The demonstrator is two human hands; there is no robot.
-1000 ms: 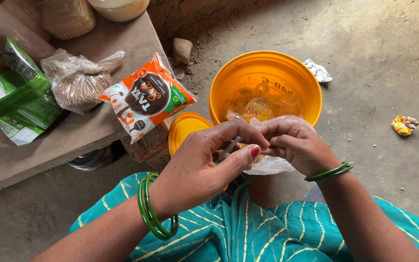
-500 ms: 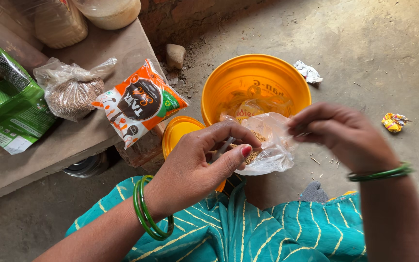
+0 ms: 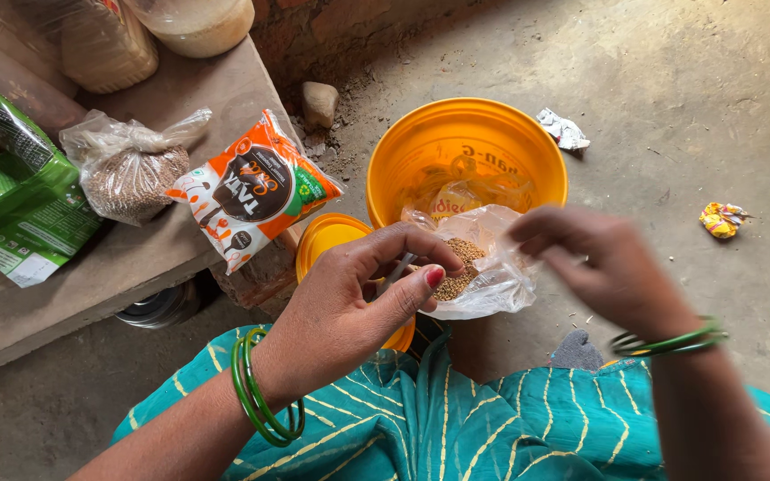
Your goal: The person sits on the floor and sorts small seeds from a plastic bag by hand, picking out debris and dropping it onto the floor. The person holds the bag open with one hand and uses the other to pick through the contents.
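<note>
My left hand (image 3: 358, 303) pinches the neck of a small clear plastic bag (image 3: 483, 272) holding brown seeds, just over the rim of an orange bucket (image 3: 403, 147). My right hand (image 3: 603, 267) hovers to the right of the bag, blurred, fingers curled; I cannot tell whether it touches the plastic. Inside the bucket lie more plastic packets (image 3: 456, 196). Green bangles ring both wrists.
An orange lid (image 3: 327, 236) lies left of the bucket. A low ledge (image 3: 109, 267) carries an orange-and-white pouch (image 3: 256, 191), a clear bag of grain (image 3: 131, 174), a green packet (image 3: 15, 209) and jars. A stone (image 3: 318, 102) and wrappers (image 3: 724, 218) lie on the floor.
My right hand has left the bag's top and moved right. My left hand keeps holding the bag, which now hangs more open with the seeds showing.
</note>
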